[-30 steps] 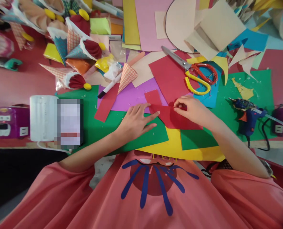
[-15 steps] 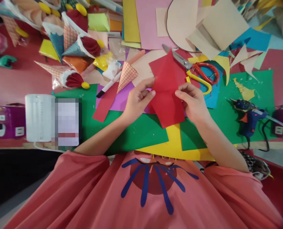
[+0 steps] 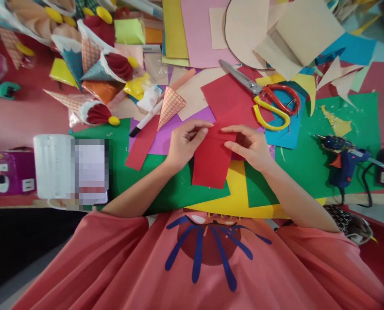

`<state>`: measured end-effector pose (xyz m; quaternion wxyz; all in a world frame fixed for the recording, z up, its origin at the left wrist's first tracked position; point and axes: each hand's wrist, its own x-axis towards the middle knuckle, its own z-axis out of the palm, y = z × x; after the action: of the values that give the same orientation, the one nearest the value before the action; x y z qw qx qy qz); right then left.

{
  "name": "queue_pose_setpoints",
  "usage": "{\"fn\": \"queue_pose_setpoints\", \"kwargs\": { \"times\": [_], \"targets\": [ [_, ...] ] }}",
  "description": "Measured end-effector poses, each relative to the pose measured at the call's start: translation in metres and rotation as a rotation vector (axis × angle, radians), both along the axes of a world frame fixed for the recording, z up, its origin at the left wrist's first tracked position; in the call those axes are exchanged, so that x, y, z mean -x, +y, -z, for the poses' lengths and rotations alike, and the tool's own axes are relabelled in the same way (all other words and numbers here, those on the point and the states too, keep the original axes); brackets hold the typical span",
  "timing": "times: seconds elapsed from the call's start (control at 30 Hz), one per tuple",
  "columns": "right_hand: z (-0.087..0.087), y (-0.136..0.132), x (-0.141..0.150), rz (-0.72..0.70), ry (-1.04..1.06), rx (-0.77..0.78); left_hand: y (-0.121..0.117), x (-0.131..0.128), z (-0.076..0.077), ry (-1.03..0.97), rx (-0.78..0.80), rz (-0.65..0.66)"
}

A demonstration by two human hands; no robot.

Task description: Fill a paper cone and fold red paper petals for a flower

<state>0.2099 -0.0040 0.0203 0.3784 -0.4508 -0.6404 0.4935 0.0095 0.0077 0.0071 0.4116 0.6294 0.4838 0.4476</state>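
A piece of red paper (image 3: 212, 165) lies in front of me over green and yellow sheets, its long side pointing toward me. At its upper left edge, my left hand (image 3: 188, 144) has thumb and forefinger closed on the paper. My right hand (image 3: 251, 145) grips the upper right edge, thumb and forefinger curved over the paper. Behind them rests a larger red sheet (image 3: 222, 97), with scissors (image 3: 256, 92) with red and yellow handles lying on it. To the left are a red paper strip (image 3: 142, 148) and a checked paper cone (image 3: 171, 106).
A glue gun (image 3: 342, 165) sits at the right on a green sheet (image 3: 366, 116). Left stand a white box-shaped device (image 3: 52, 165) and a blurred-out phone (image 3: 91, 168). Finished cone shapes (image 3: 117, 64), a marker (image 3: 146, 118) and paper sheets (image 3: 201, 34) crowd the back.
The smaller red paper was lying flat, then was lifted by both hands and turned. Now it is lower, its long side toward me. My left hand went from spread to pinching.
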Motion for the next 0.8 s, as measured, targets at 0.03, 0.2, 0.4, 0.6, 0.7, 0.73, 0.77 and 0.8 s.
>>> {"fn": "queue_pose_setpoints", "kwargs": {
  "times": [0.03, 0.2, 0.4, 0.6, 0.7, 0.73, 0.77, 0.8],
  "targets": [
    [0.0003, 0.0006, -0.0007, -0.001, -0.010, -0.002, -0.0013, -0.0005, -0.0018, 0.000, 0.009, 0.011],
    [0.0036, 0.0035, -0.0043, 0.040, -0.008, -0.003, -0.0052, -0.0002, -0.0035, -0.077, 0.050, 0.088],
    [0.0031, 0.0046, -0.0058, 0.066, 0.026, -0.010, -0.0054, 0.0026, 0.0005, -0.153, 0.105, 0.091],
    [0.0039, 0.0040, -0.0069, 0.098, -0.131, -0.102, -0.0055, 0.0039, -0.0001, -0.101, 0.113, 0.028],
    [0.0010, 0.0037, -0.0080, 0.164, -0.344, -0.219, -0.0061, 0.0040, -0.0008, -0.095, 0.111, 0.001],
    [-0.0007, 0.0036, -0.0085, 0.178, -0.418, -0.251, -0.0062, 0.0040, -0.0013, -0.099, 0.112, -0.003],
    [-0.0023, 0.0036, -0.0090, 0.174, -0.470, -0.279, -0.0064, 0.0039, -0.0021, -0.104, 0.112, 0.000],
    [-0.0039, 0.0036, -0.0093, 0.150, -0.493, -0.305, -0.0066, 0.0038, -0.0030, -0.109, 0.110, 0.009]
  ]
}}
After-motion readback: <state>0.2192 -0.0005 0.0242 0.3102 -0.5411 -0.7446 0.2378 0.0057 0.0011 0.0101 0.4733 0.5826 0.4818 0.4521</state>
